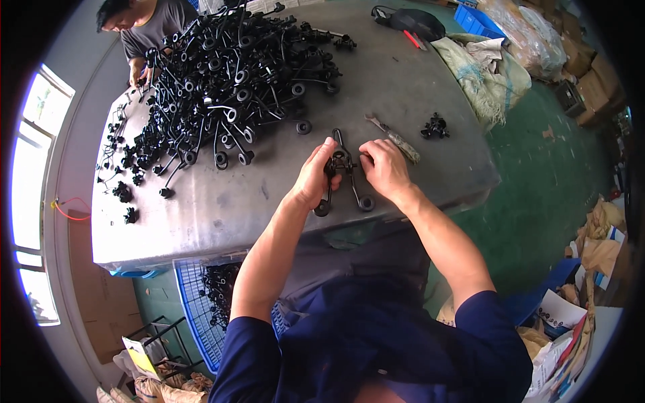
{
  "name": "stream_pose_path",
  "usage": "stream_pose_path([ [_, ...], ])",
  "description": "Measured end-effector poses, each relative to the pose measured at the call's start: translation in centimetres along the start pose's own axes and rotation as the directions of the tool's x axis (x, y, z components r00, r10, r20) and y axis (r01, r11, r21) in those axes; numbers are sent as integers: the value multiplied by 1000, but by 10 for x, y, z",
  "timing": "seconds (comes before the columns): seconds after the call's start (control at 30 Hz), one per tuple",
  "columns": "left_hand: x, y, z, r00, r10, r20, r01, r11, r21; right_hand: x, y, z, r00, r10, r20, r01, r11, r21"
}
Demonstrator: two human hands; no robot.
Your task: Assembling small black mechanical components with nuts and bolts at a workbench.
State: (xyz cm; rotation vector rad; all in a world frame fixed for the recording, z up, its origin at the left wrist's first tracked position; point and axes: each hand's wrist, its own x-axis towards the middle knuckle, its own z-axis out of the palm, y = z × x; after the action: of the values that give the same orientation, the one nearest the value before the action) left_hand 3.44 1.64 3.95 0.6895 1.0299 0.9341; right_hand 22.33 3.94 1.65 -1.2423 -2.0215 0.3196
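Note:
My left hand [314, 176] is closed around a black metal linkage [354, 176] near the table's front edge. This part has a loop at its far end, a jointed middle and two legs that spread toward me, each ending in a thick round ring. Just right of the linkage is my right hand [384, 166], its fingers curled in toward the palm beside the joint. Whatever those fingers hold, if anything, is hidden. Beyond my right hand lies a hand tool [401, 142] with a wrapped handle. A small cluster of black clamp-like pieces [435, 126] sits to its right.
A large heap of similar black parts [232, 80] covers the table's [201, 232] far left. Another person [158, 30] works behind it. A black bag [413, 23] and red-handled tool [415, 40] lie at the back. Below the front edge stands a blue crate [191, 302] with black parts.

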Motion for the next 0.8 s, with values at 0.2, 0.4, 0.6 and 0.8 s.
stream_pose_path([
  [0.2, 0, -3, -3, 1000, -17, -12, 17, 1000, -21, -8, -9, -11, 999, -40, 19, 43, 987, -157],
  [0.4, 4, -5, -2, 1000, -10, -8, 9, 999, -43, 0, -25, -14, 978, 209, 24, -207, 942, 265],
  [0.6, 3, -2, -2, 1000, -3, 1, 3, 997, -73, -13, -48, -15, 991, 129, 16, -128, 939, 318],
  [0.8, 2, 1, -2, 998, -41, 38, 49, 970, -236, -9, -18, -15, 863, 334, 379, -505, 575, 644],
])
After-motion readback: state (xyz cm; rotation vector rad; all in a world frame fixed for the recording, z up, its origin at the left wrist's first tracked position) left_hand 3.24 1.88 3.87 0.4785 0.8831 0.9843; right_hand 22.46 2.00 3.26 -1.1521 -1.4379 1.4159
